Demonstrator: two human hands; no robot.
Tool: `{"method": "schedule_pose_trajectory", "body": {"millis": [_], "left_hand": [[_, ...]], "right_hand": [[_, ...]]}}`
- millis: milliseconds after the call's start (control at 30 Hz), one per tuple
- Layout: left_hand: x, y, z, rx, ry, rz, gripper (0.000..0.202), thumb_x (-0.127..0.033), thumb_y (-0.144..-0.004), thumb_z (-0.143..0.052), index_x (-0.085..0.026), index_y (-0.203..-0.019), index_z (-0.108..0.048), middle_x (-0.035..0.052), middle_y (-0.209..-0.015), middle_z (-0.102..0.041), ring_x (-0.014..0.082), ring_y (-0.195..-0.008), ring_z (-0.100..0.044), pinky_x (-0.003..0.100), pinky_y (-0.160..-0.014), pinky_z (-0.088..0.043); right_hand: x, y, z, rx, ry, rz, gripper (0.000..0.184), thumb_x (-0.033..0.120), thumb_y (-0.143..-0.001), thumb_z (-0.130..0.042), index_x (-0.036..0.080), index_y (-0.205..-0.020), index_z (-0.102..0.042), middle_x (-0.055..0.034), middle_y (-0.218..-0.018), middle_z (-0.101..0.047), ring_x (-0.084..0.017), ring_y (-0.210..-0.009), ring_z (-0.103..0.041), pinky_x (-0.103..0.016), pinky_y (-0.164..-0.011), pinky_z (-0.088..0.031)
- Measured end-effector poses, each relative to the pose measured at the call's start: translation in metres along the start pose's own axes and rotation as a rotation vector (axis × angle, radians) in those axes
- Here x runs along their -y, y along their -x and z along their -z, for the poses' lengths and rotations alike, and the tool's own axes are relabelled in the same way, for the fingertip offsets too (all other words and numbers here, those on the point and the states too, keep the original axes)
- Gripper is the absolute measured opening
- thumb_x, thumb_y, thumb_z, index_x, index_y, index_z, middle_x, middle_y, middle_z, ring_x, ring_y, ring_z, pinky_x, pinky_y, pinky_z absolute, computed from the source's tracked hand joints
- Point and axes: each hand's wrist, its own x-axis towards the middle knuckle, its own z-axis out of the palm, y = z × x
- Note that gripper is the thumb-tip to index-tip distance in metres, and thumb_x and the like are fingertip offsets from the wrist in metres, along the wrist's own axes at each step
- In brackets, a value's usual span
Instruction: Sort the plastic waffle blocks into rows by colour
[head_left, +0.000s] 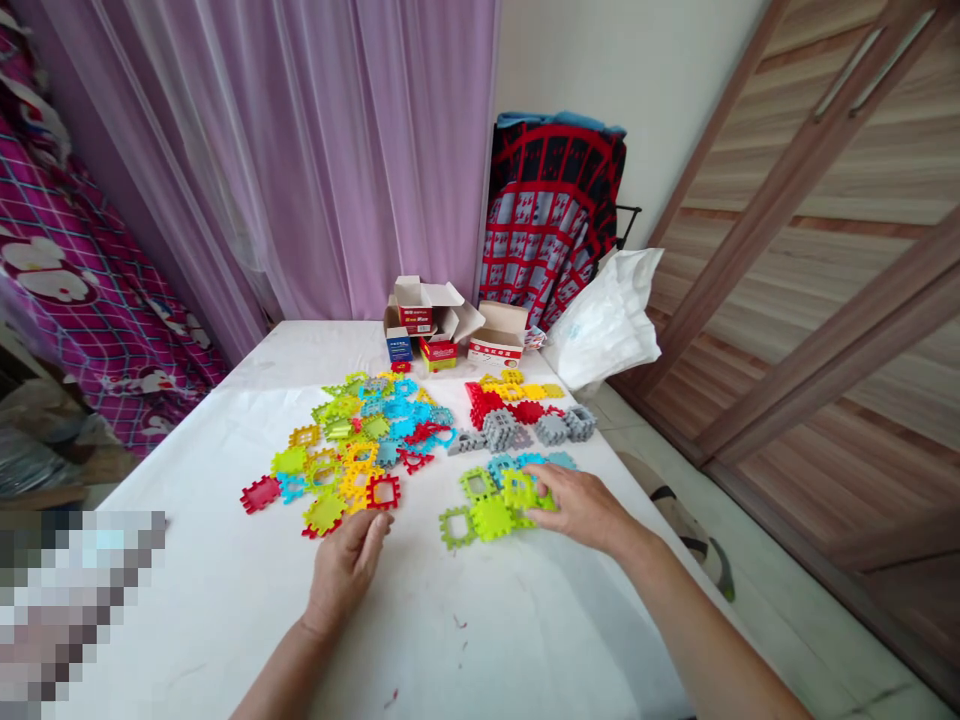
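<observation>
My right hand (589, 508) is at a group of lime-green toothed plastic building pieces (493, 519). Its thumb and fingers close on a square green piece (519, 488) at the group's right side. Nearer the left, my left hand (349, 558) rests with curled fingers just below a mixed heap of building pieces (386, 425). Anything inside those fingers is hidden from me. A red square frame (383, 492) lies just above the left knuckles. Beyond the green group are light-blue pieces (504, 468), grey stacks (499, 430), red pieces (487, 402) and yellow pieces (532, 391).
Open cardboard boxes (496, 335) stand at the far edge of the white table (225, 610). A white plastic bag (604, 320) sits at the right back corner. Purple curtains (360, 150) hang behind, and a wooden wardrobe (825, 250) is on the right.
</observation>
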Motion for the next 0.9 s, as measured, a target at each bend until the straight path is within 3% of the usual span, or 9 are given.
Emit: {"method": "schedule_pose_trajectory", "body": {"millis": [100, 233, 567, 900], "left_hand": [[0.010, 0.001, 0.003, -0.026, -0.054, -0.087, 0.033, -0.045, -0.089, -0.043, -0.023, -0.081, -0.066, 0.0024, -0.070, -0.069, 0.0156, -0.063, -0.064, 0.024, -0.062, -0.052], [0.007, 0.000, 0.001, -0.010, -0.059, -0.119, 0.034, -0.044, -0.090, -0.041, -0.023, -0.081, -0.066, 0.0019, -0.070, -0.069, 0.0145, -0.059, -0.064, 0.022, -0.059, -0.052], [0.000, -0.002, 0.002, -0.023, -0.068, -0.102, 0.041, -0.048, -0.091, -0.038, -0.021, -0.081, -0.067, 0.0002, -0.065, -0.067, 0.0124, -0.053, -0.062, 0.021, -0.054, -0.051], [0.005, 0.000, 0.001, -0.028, -0.072, -0.078, 0.040, -0.048, -0.091, -0.039, -0.021, -0.083, -0.068, 0.0006, -0.067, -0.068, 0.0129, -0.055, -0.062, 0.021, -0.055, -0.052]], "right_hand": [[-0.035, 0.006, 0.020, 0.067, 0.049, -0.042, 0.045, 0.025, -0.074, -0.063, 0.025, -0.119, -0.060, 0.0002, -0.087, -0.065, -0.017, -0.077, -0.059, -0.025, -0.068, -0.038], [-0.057, 0.013, 0.032, 0.161, 0.122, -0.026, 0.044, 0.026, -0.075, -0.063, 0.025, -0.118, -0.061, -0.0001, -0.085, -0.065, -0.017, -0.077, -0.059, -0.025, -0.069, -0.038], [-0.063, 0.013, 0.029, 0.245, 0.159, 0.048, 0.053, 0.029, -0.074, -0.061, 0.029, -0.127, -0.057, -0.0013, -0.092, -0.065, -0.019, -0.082, -0.060, -0.026, -0.072, -0.041], [-0.064, 0.010, 0.026, 0.255, 0.149, 0.052, 0.049, 0.029, -0.075, -0.061, 0.027, -0.123, -0.059, -0.0011, -0.090, -0.065, -0.019, -0.080, -0.061, -0.025, -0.069, -0.042]]}}
